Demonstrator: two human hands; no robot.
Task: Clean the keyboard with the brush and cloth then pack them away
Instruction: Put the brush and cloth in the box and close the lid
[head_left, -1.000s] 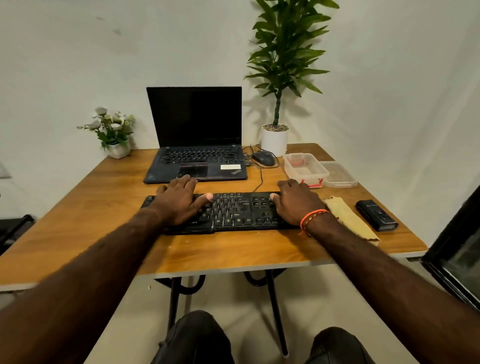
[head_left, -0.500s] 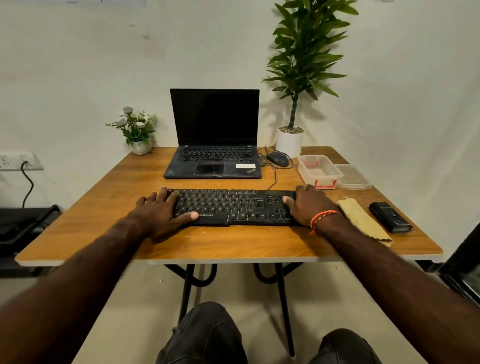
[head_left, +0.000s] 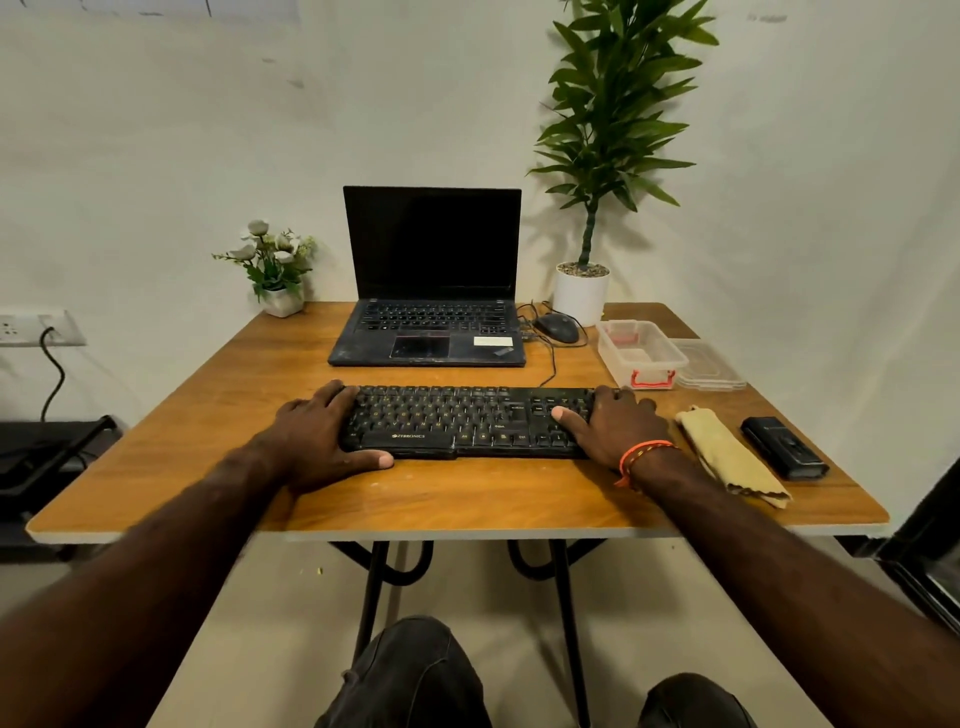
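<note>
Now two hands, left (head_left: 317, 436) and right (head_left: 618, 428), grip one keyboard (head_left: 467, 421); one cloth (head_left: 732, 457), perhaps one brush (head_left: 784, 448).

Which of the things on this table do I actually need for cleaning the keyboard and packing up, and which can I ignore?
For the job:
- keyboard, held at its ends by the left hand and right hand
- cloth
- black brush case, apparently
- clear box and its lid

Just lying about:
- laptop
- mouse
- tall potted plant
- small flower pot
</note>
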